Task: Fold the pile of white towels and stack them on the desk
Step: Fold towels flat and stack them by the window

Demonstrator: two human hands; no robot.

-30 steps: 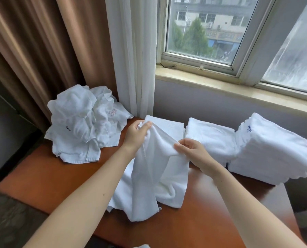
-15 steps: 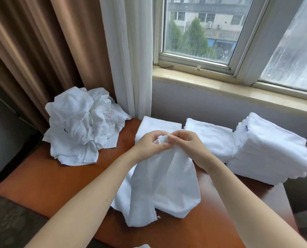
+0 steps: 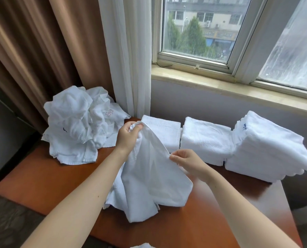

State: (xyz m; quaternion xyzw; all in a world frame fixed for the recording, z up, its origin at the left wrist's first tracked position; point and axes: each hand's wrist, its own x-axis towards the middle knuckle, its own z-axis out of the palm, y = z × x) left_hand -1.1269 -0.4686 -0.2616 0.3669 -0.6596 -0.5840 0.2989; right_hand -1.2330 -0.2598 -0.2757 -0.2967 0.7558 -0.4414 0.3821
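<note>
I see the hands have parted since half a second ago: the left hand (image 3: 127, 137) pinches the towel (image 3: 149, 176) by its top corner, and the right hand (image 3: 187, 162) pinches its edge lower down. On the brown desk (image 3: 42, 178), the crumpled pile (image 3: 77, 126) sits left by the curtain (image 3: 42, 51), with folded stacks (image 3: 206, 140) under the window (image 3: 199, 29). The towel hangs creased, its lower end bunched mid-desk.

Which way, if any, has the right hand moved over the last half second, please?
Yes: pinching the towel, the right hand has dropped toward the person, from the middle folded stack's top to its lower front edge, leaving the left hand.
</note>
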